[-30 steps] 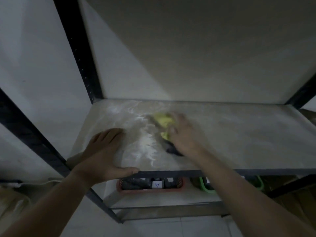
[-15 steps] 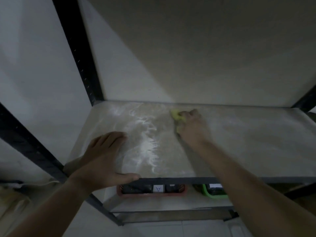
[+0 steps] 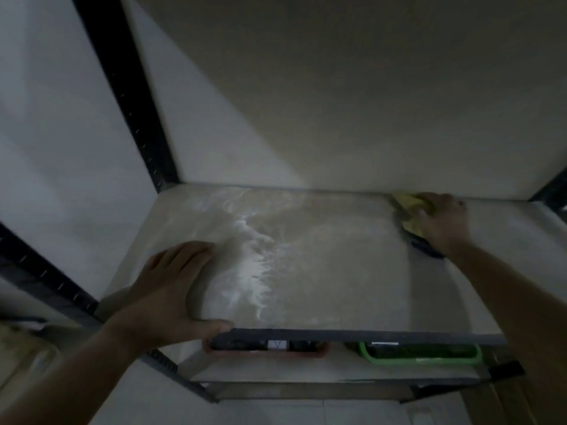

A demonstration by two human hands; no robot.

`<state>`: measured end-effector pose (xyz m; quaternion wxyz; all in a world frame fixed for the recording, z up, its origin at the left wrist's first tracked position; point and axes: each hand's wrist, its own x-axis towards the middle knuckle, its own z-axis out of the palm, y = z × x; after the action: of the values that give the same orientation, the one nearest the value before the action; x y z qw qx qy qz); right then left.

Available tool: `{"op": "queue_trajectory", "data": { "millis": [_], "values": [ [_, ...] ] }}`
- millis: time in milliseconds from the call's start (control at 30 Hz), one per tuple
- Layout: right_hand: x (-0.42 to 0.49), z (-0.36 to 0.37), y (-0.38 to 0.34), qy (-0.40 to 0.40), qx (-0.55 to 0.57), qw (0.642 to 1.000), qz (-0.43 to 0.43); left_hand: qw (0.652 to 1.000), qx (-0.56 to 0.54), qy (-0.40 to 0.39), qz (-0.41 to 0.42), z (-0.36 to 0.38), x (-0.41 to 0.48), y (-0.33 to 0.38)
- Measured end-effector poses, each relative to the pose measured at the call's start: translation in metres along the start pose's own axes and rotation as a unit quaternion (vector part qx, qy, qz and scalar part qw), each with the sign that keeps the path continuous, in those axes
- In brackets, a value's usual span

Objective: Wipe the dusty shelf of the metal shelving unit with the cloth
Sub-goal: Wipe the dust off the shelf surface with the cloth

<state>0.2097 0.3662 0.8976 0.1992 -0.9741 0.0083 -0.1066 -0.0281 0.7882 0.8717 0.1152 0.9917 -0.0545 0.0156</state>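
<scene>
Beneath the front edge of the shelf [image 3: 337,286], a red basket [image 3: 267,353] and a green basket [image 3: 420,359] are showing only their rims, their contents too dark to read. The left hand [image 3: 171,289] is resting at the shelf's front left, fingers lying flat and straight, holding nothing. A white dust streak [image 3: 253,265] is crossing the shelf's left half. At the shelf's back right, the blurred right hand [image 3: 443,223] is gripping the yellow cloth [image 3: 409,202], its bent fingers hiding most of it.
</scene>
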Motion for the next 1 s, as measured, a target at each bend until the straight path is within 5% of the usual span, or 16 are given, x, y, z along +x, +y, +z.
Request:
{"op": "queue_trajectory", "data": {
  "millis": [167, 333, 567, 700, 800, 1000],
  "values": [
    [0.011, 0.033, 0.011, -0.069, -0.019, 0.997, -0.016, 1.000, 0.001, -0.008, 0.001, 0.003, 0.001, -0.002],
    [-0.005, 0.060, -0.081, -0.047, -0.041, 0.993, -0.100, 1.000, 0.009, -0.009, 0.011, 0.003, 0.003, -0.002],
    [-0.068, 0.088, -0.208, -0.183, 0.200, 0.919, -0.288, 1.000, 0.007, -0.014, 0.012, 0.001, 0.002, 0.000],
    [-0.040, 0.051, -0.144, -0.057, 0.270, 0.937, -0.214, 1.000, 0.009, -0.009, 0.009, 0.001, 0.001, 0.000],
    [-0.002, 0.012, -0.048, 0.044, 0.153, 0.982, -0.097, 1.000, 0.006, -0.009, 0.010, 0.003, 0.002, -0.001],
    [0.022, 0.014, 0.053, -0.008, -0.127, 0.992, 0.017, 1.000, -0.005, -0.006, 0.009, 0.003, 0.005, -0.001]
  ]
}}
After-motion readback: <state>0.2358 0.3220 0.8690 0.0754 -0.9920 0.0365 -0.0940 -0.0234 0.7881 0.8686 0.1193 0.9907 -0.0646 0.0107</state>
